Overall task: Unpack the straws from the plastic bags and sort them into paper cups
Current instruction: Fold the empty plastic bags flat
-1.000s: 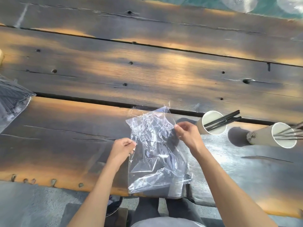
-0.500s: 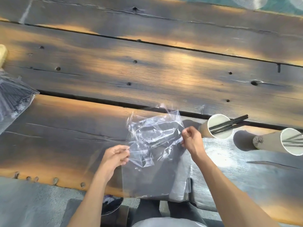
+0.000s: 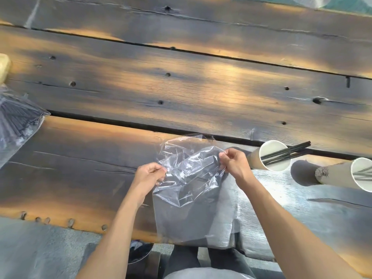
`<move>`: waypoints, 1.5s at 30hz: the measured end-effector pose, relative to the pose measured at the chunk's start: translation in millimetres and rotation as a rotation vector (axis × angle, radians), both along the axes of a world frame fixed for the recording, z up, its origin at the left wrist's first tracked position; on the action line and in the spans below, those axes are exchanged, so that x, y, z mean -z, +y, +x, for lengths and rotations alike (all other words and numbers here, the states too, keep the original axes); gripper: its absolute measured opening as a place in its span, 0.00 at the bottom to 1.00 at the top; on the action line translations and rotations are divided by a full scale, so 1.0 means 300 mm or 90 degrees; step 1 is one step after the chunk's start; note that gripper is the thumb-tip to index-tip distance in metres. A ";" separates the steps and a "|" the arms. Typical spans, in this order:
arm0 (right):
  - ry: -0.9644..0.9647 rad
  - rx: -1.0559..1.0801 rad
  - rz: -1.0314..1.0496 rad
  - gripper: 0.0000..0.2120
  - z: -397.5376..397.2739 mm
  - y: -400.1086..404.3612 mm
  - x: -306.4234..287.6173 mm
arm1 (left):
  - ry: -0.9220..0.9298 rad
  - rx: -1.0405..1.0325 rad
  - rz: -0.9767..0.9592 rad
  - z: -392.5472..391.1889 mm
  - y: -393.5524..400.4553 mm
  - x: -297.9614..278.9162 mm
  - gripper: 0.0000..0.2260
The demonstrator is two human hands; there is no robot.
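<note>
A clear, empty-looking plastic bag (image 3: 193, 198) hangs over the near edge of the wooden table (image 3: 80, 168), its upper half folded toward me. My left hand (image 3: 150, 175) pinches its left edge and my right hand (image 3: 234, 163) pinches its right edge. To the right, a paper cup (image 3: 274, 155) lies tipped with several black straws (image 3: 289, 151) sticking out of its mouth. A second paper cup (image 3: 362, 174) at the right edge holds thin straws. A full bag of black straws (image 3: 16, 121) lies at the far left.
A dark gap (image 3: 141, 123) runs between the table planks beyond the bag. A pale yellowish object (image 3: 4, 67) sits at the left edge. Below the table edge are my dark-clothed legs (image 3: 181, 258) and grey floor (image 3: 40, 248).
The bag's upper half has been folded down toward me, so it now looks shorter. Both hands have stayed on its sides, and the view has shifted a little.
</note>
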State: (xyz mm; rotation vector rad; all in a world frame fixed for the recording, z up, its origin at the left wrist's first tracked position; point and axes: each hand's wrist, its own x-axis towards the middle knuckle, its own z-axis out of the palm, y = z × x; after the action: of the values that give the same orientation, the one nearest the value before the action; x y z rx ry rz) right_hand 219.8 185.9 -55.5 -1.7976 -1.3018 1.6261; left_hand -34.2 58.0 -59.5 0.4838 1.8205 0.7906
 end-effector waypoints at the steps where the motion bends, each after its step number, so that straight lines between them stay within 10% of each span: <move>1: -0.009 0.015 -0.003 0.11 0.002 0.005 0.007 | 0.001 -0.024 -0.006 -0.005 -0.007 0.005 0.04; 16: 0.073 -0.026 0.012 0.10 0.007 0.012 0.035 | -0.092 -0.172 -0.003 -0.112 0.068 0.010 0.17; 25: 0.014 -0.049 -0.034 0.19 0.040 -0.010 0.030 | -0.197 -0.318 -0.034 -0.132 0.184 0.015 0.02; 33: 0.021 0.012 -0.162 0.19 0.170 -0.087 0.045 | -0.226 -0.597 0.058 -0.165 0.164 0.033 0.05; 45: 0.112 0.095 -0.300 0.14 0.035 -0.235 0.052 | -0.204 -0.664 0.060 -0.131 0.103 0.039 0.05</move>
State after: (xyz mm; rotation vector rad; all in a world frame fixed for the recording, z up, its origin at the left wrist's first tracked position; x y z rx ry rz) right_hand 230.4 115.5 -71.1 -1.8932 -0.7280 2.0724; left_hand -73.4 89.0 -71.1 -0.5877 1.6644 1.5395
